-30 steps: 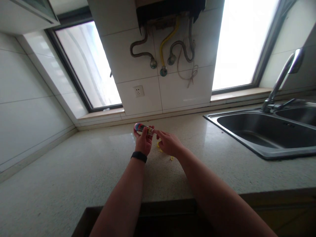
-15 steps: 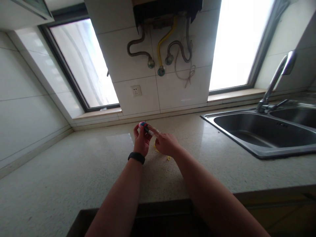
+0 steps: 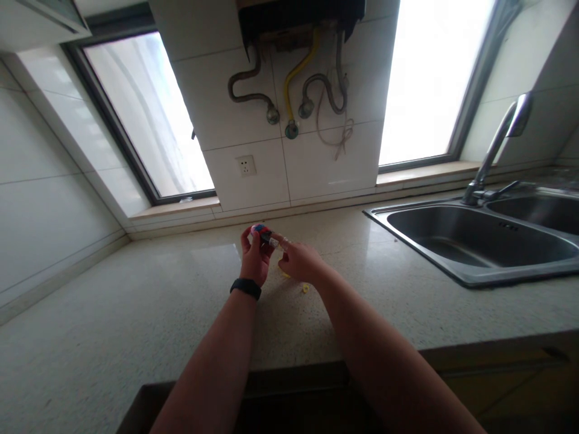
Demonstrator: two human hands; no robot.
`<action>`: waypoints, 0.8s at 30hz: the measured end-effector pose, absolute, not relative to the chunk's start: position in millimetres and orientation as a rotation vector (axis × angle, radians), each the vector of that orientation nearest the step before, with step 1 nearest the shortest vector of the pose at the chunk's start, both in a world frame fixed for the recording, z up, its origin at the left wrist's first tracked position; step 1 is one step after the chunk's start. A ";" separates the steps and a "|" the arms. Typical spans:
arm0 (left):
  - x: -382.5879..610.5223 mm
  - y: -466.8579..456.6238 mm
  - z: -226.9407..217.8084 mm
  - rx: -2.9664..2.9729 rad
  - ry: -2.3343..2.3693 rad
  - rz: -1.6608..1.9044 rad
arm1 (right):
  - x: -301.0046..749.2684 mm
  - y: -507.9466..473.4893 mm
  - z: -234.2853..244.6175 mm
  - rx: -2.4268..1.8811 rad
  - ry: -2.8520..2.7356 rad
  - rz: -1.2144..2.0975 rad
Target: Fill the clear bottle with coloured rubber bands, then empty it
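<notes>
A small rounded item, red, blue and dark with a whitish end, is held up over the counter. The fingers and thumb of my left hand are wrapped around it; a black band sits on that wrist. From the right, my right hand reaches in with its index finger stretched to the whitish end, its other fingers curled. Something clear and shiny shows by that fingertip; whether those fingers pinch it is too small to tell. Beneath and beside my right hand, small yellow pieces lie on the counter.
The speckled pale counter runs to a tiled wall with a socket. Hoses and a yellow pipe hang below a dark appliance. At the right are a double sink and a tap. Windows stand on both sides.
The whole view has shifted slightly, so everything sits a little further left. Both hands keep nearly the same hold, with the item turned slightly to show more of its whitish end.
</notes>
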State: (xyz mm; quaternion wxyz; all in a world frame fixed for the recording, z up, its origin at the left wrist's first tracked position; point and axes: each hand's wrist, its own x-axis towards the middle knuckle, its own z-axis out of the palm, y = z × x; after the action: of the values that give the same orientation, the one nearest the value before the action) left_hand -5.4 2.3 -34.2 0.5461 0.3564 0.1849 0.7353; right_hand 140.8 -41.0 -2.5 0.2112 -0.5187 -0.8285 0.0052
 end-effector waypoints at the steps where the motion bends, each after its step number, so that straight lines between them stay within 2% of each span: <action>1: -5.7 2.8 -34.0 0.839 0.431 1.755 | 141.4 -40.9 -2.0 -1.430 -2.304 0.009; 14: -15.8 6.5 -29.6 0.754 0.410 1.902 | 145.8 -43.1 -3.2 -1.296 -2.244 0.038; 19: -12.7 2.8 -27.4 0.786 0.388 1.827 | 143.3 -43.7 -3.2 -1.166 -2.230 0.120; 24: -11.2 0.0 -28.1 0.825 0.379 1.776 | 139.4 -43.4 -4.3 -1.218 -2.189 0.166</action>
State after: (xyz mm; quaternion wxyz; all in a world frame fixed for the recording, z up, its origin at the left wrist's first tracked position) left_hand -11.2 0.0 -28.1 0.5427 0.3474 0.1596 0.7479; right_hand 139.4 -43.4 -4.3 0.3103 -0.4611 -0.8290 0.0628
